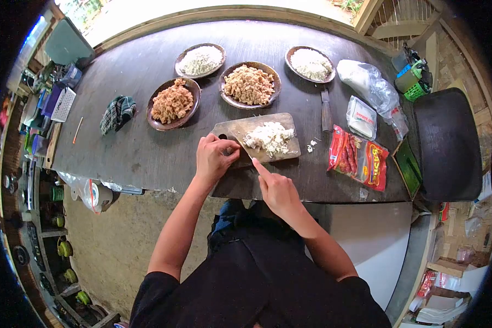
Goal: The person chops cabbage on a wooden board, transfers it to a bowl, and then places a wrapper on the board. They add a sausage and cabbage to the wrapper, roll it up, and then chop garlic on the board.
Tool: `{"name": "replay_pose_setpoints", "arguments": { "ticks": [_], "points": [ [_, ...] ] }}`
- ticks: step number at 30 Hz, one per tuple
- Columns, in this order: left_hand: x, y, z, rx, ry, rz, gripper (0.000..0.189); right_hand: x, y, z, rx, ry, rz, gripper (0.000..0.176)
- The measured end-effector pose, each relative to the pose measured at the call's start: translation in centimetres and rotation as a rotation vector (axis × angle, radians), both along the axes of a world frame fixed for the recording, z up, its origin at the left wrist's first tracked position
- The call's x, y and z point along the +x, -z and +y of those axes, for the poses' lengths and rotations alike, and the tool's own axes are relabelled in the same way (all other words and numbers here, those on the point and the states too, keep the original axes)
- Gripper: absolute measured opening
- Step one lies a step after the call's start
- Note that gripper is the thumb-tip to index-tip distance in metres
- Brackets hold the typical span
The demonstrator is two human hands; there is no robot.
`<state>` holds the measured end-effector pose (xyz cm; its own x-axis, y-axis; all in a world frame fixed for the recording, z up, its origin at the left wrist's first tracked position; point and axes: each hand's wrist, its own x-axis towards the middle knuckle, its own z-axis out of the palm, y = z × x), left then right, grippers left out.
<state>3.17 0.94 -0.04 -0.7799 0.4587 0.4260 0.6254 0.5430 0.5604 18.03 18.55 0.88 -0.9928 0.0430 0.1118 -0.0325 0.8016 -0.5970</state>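
Observation:
A wooden cutting board [283, 121] lies near the table's front edge, with a heap of chopped white food [269, 138] on it. My right hand [279, 191] is closed around a knife [242, 143], its index finger stretched along the blade's back. The blade slants up and left across the board, beside the heap; the handle is hidden in my hand. My left hand [216, 158] rests at the board's left front corner, fingers curled and pinched together. What it holds, if anything, is hidden. A few white scraps [311, 146] lie to the right of the board.
Plates with brown crumbly food [172, 104], [249, 85] and pale shreds [201, 60], [310, 64] stand behind the board. Rightward are another knife [326, 112], a red sausage packet [358, 158], a white packet [361, 117] and a plastic bag [372, 85]. A checked cloth [117, 115] lies left.

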Motion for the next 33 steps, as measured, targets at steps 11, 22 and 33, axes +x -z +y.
{"name": "replay_pose_setpoints", "arguments": {
  "ticks": [11,22,33],
  "points": [
    [-0.1,0.0,-0.2,-0.060,-0.004,0.024,0.011,1.2,-0.8,0.6,-0.066,-0.034,0.052,0.056],
    [0.1,-0.4,0.0,-0.068,-0.027,-0.002,0.012,0.0,-0.8,-0.5,0.122,0.002,-0.035,0.057],
    [0.0,-0.1,-0.2,-0.048,0.020,0.044,0.012,1.1,-0.6,0.3,-0.020,-0.004,0.041,0.057]
  ]
}}
